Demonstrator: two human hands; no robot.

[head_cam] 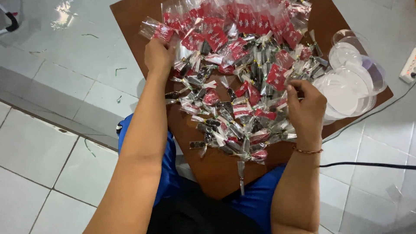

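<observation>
A brown wooden board (pixel 130 17) lies across my lap, covered by a heap of several small clear packets (pixel 234 86) with red labels and dark contents, tied with green twists. My left hand (pixel 158 54) rests at the heap's left edge, its fingers closed on a red-labelled packet (pixel 157 30) at the top left. My right hand (pixel 305 106) sits at the heap's right side, fingers curled on small packets there; what exactly it pinches is hidden. A red thread bracelet circles my right wrist.
A stack of clear round plastic lids (pixel 351 78) sits on the board's right corner. A black cable (pixel 368 164) runs over the tiled floor at right, and a white power strip (pixel 409 65) lies at the right edge. Green twist scraps dot the floor at left.
</observation>
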